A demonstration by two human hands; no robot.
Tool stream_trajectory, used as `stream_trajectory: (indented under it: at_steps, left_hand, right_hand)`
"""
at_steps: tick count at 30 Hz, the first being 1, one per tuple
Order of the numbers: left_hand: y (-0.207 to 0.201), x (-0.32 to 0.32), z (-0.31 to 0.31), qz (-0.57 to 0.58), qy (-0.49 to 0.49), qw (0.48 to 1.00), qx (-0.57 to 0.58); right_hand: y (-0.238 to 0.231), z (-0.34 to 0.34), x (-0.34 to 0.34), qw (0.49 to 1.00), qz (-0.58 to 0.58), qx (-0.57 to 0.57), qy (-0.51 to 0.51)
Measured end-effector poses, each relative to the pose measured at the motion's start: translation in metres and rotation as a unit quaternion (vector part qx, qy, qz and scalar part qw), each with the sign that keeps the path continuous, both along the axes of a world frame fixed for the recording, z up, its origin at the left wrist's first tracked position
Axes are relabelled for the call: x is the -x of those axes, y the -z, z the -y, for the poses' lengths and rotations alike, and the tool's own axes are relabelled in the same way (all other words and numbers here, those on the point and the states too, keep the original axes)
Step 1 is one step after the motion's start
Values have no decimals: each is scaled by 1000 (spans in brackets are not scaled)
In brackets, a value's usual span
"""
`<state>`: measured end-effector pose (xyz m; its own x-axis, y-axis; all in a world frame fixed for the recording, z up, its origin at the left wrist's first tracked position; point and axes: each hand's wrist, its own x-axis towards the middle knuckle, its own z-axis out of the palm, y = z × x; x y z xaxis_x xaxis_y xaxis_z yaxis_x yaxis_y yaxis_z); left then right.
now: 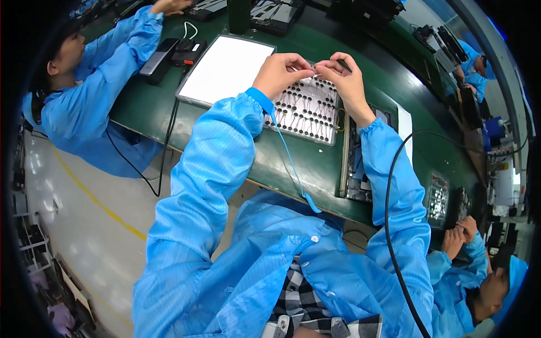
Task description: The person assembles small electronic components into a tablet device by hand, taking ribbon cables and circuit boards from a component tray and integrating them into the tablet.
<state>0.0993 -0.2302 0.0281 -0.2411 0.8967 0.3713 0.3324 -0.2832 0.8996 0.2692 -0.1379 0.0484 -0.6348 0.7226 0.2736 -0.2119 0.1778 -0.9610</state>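
Observation:
Both my hands meet over a clear tray (309, 137) that holds rows of small round black parts with thin wire leads. My left hand (282, 74) is closed in a pinch, thumb against fingers, with a blue wrist strap (260, 100) and coiled cord at its wrist. Facing it, my right hand (347, 83) pinches too, and a slim dark tool (344, 66) sticks out between its fingers. A tiny pale bit shows at the meeting fingertips; what it is cannot be made out. The hands hide the tray's far part.
A white sheet on a flat tray (228, 67) lies to the left, beside a dark handheld device (159, 59). An opened electronic unit (357, 163) sits under my right forearm. A black cable (389, 225) loops across my right arm. Co-workers (84, 107) sit on both sides.

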Motion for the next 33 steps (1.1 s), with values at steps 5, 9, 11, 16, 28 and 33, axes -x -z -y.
stream_trajectory:
  at_steps: [5, 9, 11, 16, 28, 33]
  left_hand:
    - [-12, -14, 8, -236, -129, 963, -18]
    - [-7, -18, 3, -227, -139, 953, -149]
    - [-9, -20, 3, -144, -104, 978, -110]
    - [-5, -17, -1, -61, -60, 995, -53]
    - [-3, -16, -2, -123, -31, 991, -41]
    - [-1, -11, -2, -156, -19, 988, 14]
  right_hand:
    - [3, 10, 4, 996, -36, 44, 72]
    - [6, 5, 5, 995, -48, 34, 77]
    - [8, 3, 2, 996, -61, 33, 62]
    - [10, 0, -3, 997, -81, 17, 8]
    - [14, -7, -5, 998, -55, -10, 5]
    - [14, -9, -8, 999, -32, 7, 28]
